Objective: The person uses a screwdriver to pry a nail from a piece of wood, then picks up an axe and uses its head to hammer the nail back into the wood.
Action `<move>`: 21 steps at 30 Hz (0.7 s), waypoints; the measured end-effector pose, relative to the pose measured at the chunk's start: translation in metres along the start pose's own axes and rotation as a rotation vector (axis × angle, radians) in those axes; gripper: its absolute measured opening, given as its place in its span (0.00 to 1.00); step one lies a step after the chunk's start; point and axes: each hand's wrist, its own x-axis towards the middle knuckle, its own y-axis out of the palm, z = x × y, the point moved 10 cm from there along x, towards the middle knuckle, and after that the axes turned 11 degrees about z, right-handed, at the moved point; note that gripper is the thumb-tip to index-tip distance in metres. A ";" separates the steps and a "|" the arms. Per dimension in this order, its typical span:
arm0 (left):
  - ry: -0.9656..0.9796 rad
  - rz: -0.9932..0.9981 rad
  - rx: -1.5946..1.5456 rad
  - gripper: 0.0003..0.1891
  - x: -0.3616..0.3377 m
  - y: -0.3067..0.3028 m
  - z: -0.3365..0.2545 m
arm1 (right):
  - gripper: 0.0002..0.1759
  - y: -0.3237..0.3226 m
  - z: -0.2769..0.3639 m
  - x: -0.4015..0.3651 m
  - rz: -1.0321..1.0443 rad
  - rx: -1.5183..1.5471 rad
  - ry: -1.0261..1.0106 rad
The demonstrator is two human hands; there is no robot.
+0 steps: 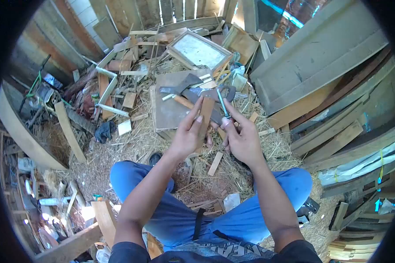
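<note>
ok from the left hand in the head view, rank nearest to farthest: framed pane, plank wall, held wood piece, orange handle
1. Wood piece: in the left hand.
2. Orange handle: just beyond the fingertips.
3. Framed pane: farther ahead, on the heap.
4. Plank wall: at the back.

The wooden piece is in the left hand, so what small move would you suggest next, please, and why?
Perhaps ease the slim tool toward the wooden piece, since the left hand holds one, the right hand the other, and a gap shows between them.
</note>
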 end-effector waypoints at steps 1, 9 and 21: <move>-0.033 -0.014 -0.003 0.31 -0.003 0.001 0.000 | 0.30 -0.001 0.007 -0.002 -0.010 -0.090 -0.030; -0.017 -0.037 0.081 0.31 0.008 0.024 -0.013 | 0.29 -0.010 0.010 -0.013 -0.065 -0.096 -0.099; 0.107 -0.027 0.385 0.29 0.049 0.025 -0.012 | 0.22 -0.051 0.002 -0.008 -0.366 -0.140 -0.014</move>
